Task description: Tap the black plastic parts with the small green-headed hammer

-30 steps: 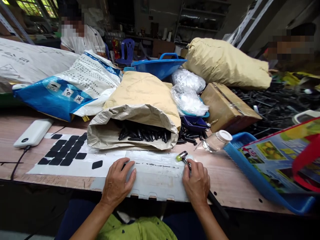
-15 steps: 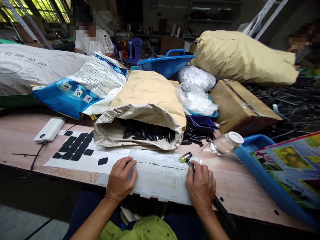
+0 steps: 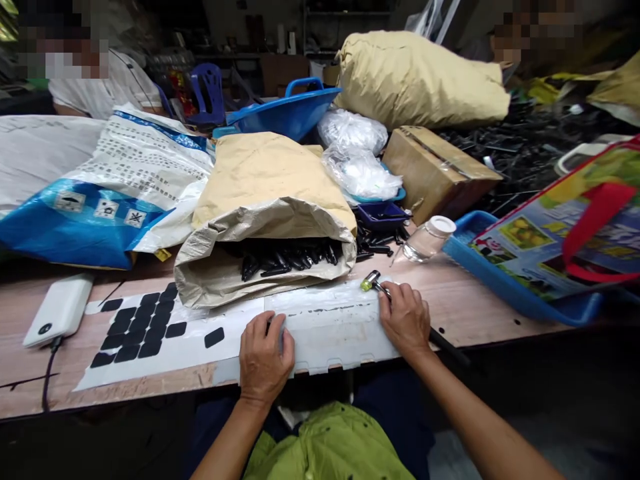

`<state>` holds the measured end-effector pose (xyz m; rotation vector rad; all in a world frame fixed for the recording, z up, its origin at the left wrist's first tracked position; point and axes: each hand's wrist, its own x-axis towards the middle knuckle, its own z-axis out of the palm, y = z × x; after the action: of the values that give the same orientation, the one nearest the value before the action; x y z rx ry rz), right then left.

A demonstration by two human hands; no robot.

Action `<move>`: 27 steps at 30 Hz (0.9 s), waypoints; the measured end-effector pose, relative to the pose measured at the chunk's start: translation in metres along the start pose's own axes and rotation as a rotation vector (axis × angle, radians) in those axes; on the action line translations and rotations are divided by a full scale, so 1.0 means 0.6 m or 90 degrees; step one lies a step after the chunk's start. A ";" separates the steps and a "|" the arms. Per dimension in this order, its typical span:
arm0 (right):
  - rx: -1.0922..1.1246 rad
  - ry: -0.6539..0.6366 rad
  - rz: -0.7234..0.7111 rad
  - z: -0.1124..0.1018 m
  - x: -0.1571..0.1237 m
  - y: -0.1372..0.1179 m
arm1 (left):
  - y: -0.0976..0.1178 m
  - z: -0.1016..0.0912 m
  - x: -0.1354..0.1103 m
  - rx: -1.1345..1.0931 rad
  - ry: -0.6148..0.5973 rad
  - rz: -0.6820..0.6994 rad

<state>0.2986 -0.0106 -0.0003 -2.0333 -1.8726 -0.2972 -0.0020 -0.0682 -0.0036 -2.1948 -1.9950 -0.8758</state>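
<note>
My right hand (image 3: 406, 319) is wrapped round a small hammer (image 3: 371, 281) with a metal head and a yellow-green face. The hammer's dark handle runs out beneath the hand toward the table edge. My left hand (image 3: 266, 357) rests on the left part of a grey sheet (image 3: 335, 337), fingers bent and thumb apart; I see nothing held in it, though its fingertips are partly hidden. Beyond the sheet lies a paper sack (image 3: 270, 177), its mouth facing me, with black plastic pieces (image 3: 285, 259) inside. Left of my left hand, black rounded patches (image 3: 143, 327) lie on white paper (image 3: 193, 357).
A white power bank (image 3: 60, 310) with a cable lies at left. A glass jar (image 3: 425, 241), blue tray (image 3: 520, 283) and printed bag (image 3: 550, 233) stand at right. Behind are a carton (image 3: 440, 170), full sacks (image 3: 420, 80) and a person in white (image 3: 125, 83).
The view has swung to the right, so most things sit further left. My right hand keeps the hammer, and both hands stay by the grey sheet.
</note>
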 end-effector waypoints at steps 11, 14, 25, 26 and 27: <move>-0.002 -0.030 0.004 -0.004 0.005 0.000 | 0.001 -0.004 -0.003 0.015 -0.059 0.034; 0.001 -0.028 -0.001 -0.003 0.005 0.001 | 0.001 -0.003 -0.003 0.015 -0.058 0.043; -0.004 -0.014 -0.014 -0.001 0.002 0.003 | 0.014 -0.019 0.023 -0.107 -0.001 -0.035; -0.005 -0.014 -0.016 -0.001 0.002 0.003 | 0.016 -0.024 0.041 -0.141 0.028 -0.056; -0.005 -0.014 -0.017 -0.002 0.002 0.004 | 0.016 -0.029 0.062 -0.162 0.057 -0.072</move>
<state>0.3010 -0.0102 0.0007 -2.0255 -1.9154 -0.2908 0.0007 -0.0430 0.0301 -2.1334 -2.0854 -1.2849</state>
